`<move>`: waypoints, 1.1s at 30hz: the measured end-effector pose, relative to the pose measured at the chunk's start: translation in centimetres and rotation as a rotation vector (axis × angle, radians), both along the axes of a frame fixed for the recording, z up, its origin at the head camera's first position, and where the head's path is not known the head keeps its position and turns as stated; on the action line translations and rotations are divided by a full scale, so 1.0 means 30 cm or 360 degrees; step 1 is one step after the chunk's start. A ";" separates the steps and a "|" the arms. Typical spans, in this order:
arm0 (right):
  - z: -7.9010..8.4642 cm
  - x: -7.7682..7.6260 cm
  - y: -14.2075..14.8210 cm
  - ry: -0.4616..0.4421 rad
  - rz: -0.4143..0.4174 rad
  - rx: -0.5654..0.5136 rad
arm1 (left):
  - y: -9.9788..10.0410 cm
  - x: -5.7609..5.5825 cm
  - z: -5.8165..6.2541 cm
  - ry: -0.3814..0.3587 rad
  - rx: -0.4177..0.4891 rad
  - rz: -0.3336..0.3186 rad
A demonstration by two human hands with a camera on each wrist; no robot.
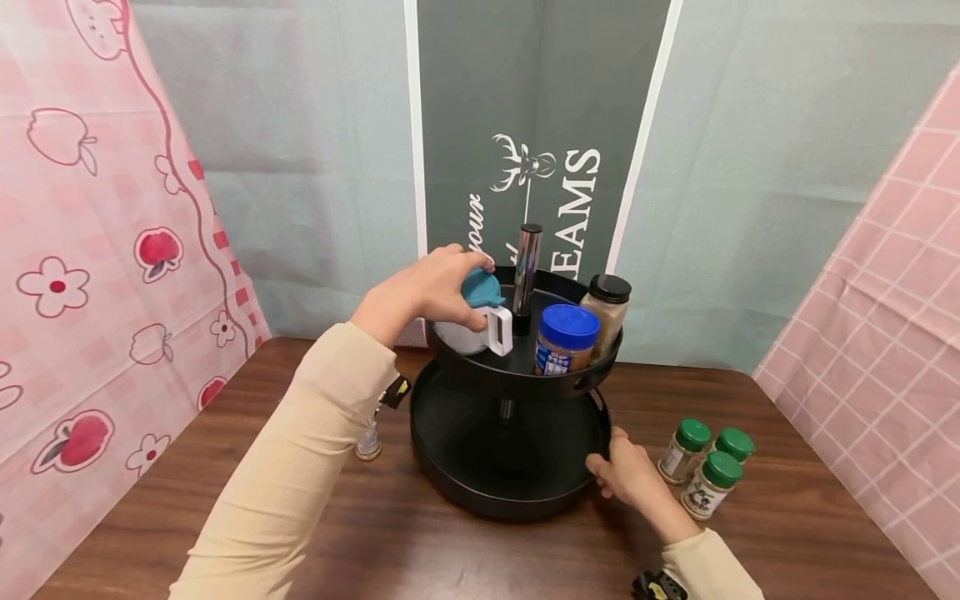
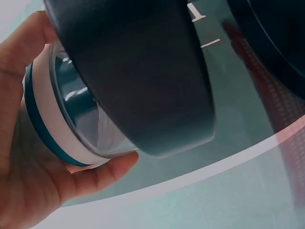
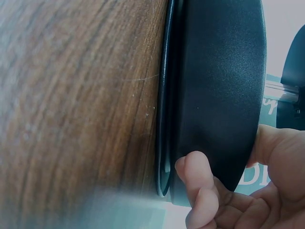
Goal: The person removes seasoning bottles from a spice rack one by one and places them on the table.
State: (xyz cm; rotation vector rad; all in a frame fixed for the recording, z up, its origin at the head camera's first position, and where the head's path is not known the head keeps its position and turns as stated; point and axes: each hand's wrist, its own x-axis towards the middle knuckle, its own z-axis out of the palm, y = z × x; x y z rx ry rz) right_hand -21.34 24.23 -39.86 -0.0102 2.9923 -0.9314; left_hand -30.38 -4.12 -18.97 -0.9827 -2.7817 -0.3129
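Note:
A black two-tier round stand [image 1: 487,502] with a chrome centre post [image 1: 527,271] stands on the table. On its upper tier, at the left, is a clear jar with a teal lid [image 1: 482,289] and a white handle [image 1: 500,332]. My left hand [image 1: 431,292] grips this jar round its lid from above; in the left wrist view thumb and fingers span the jar [image 2: 78,102], partly behind the tier's wall. At the right of the lower tier, my right hand [image 1: 628,471] holds the rim, its fingers [image 3: 198,169] bent against the outer wall.
A blue-lidded peanut butter jar [image 1: 566,342] and a black-lidded jar [image 1: 606,308] share the upper tier. Several green-capped spice jars [image 1: 705,483] stand right of the stand. A small bottle [image 1: 368,443] is partly hidden behind my left sleeve. Cloths hang behind and at both sides.

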 end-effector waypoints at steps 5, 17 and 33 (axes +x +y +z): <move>-0.001 0.001 -0.006 0.0002 0.0001 -0.0012 | -0.001 0.012 0.022 0.0062 -0.0020 -0.0045; 0.006 -0.002 -0.003 -0.0018 -0.0002 0.0001 | -0.015 0.045 0.102 0.0146 0.0049 -0.0033; 0.000 -0.004 -0.002 -0.0012 -0.0007 0.0009 | -0.049 0.075 0.117 0.0111 0.0040 0.0004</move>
